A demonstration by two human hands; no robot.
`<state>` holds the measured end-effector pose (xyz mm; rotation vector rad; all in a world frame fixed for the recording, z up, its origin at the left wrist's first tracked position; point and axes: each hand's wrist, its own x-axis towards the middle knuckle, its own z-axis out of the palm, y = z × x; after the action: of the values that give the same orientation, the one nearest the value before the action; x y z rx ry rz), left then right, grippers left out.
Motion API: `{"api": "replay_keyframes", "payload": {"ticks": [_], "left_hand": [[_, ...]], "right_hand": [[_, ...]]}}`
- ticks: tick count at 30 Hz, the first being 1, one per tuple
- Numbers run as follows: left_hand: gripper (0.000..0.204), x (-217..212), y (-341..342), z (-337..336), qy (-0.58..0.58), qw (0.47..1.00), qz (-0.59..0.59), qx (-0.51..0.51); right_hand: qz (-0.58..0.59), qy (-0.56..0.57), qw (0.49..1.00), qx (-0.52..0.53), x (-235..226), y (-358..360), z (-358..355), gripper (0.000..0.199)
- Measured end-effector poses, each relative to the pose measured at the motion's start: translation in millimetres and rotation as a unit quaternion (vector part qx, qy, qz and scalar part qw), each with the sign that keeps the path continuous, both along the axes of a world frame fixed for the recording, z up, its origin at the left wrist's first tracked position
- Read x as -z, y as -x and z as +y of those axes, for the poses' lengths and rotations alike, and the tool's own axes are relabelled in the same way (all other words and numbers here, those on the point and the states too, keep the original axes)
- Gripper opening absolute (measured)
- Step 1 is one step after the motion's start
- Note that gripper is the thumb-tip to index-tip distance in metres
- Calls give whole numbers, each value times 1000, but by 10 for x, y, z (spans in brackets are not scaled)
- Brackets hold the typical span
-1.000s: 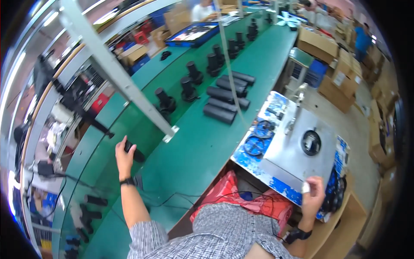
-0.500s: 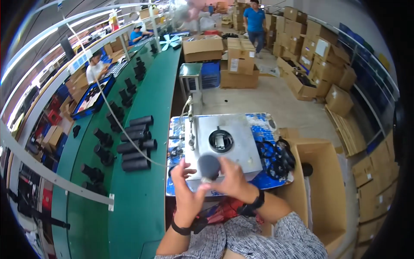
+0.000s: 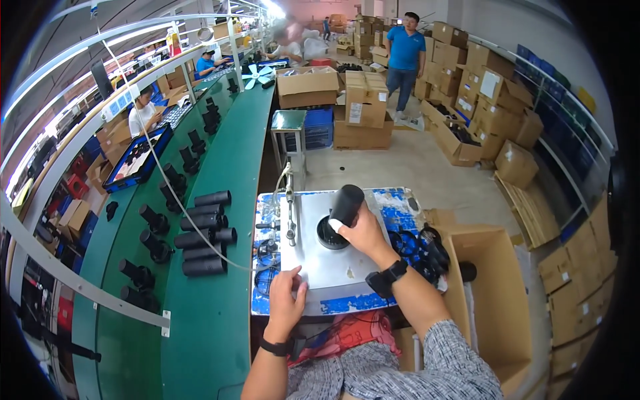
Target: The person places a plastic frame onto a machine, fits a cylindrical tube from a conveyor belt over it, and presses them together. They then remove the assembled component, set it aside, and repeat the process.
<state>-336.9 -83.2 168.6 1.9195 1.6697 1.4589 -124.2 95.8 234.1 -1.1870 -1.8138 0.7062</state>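
My right hand (image 3: pixel 363 235) is closed around a black cylindrical tube (image 3: pixel 348 203), which tilts over the black round fixture (image 3: pixel 331 233) on a metal box top (image 3: pixel 313 270). Something white shows beside my thumb at the tube's lower end. Whether tube and fixture touch is hard to tell. At the box's front left edge, my left hand (image 3: pixel 288 300) holds nothing, with its fingers loosely bent and the thumb apart. A metal lever clamp (image 3: pixel 290 217) stands on the left side of the box.
Black tubes (image 3: pixel 203 267) lie on the green bench (image 3: pixel 213 313) at left, with several upright black parts behind. Black rings (image 3: pixel 433 253) sit right of the box, beside an open carton (image 3: pixel 493 300). A person in blue (image 3: pixel 405 57) stands beyond.
My right hand has carried the tube away from my body to above the round fixture. My left hand has come off it and lowered. The person in blue appears nearer.
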Motion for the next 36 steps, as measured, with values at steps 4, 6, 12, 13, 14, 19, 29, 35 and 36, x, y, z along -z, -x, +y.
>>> {"api": "replay_keyframes", "payload": {"ticks": [4,6,12,13,14,19,29,35,36], "left_hand": [[43,-10,-3,-8,-20,999,33,-2],[43,-12,-28,0,-22,999,40,-2],[29,-90,19,-16,3,998,-58,12],[24,-116,62,-5,15,991,-132,29],[16,-90,144,88,-9,988,-157,6],[18,-120,747,766,6,998,-31,-54],[36,658,1497,1699,110,990,89,-22],[35,692,1489,1819,123,988,87,-23],[35,693,1482,1822,124,988,86,-23]], "right_hand": [[-100,-6,995,25,-22,113,-41,78],[-126,8,991,37,57,95,5,74],[-127,11,989,-74,125,-87,141,72],[-126,11,989,-71,139,-99,158,72],[-122,13,990,-73,162,-106,182,73],[-96,-55,994,24,118,78,87,77],[-73,1,997,-26,86,32,82,72],[-62,-44,997,5,123,45,38,73],[-63,-44,997,5,137,44,44,73]]}}
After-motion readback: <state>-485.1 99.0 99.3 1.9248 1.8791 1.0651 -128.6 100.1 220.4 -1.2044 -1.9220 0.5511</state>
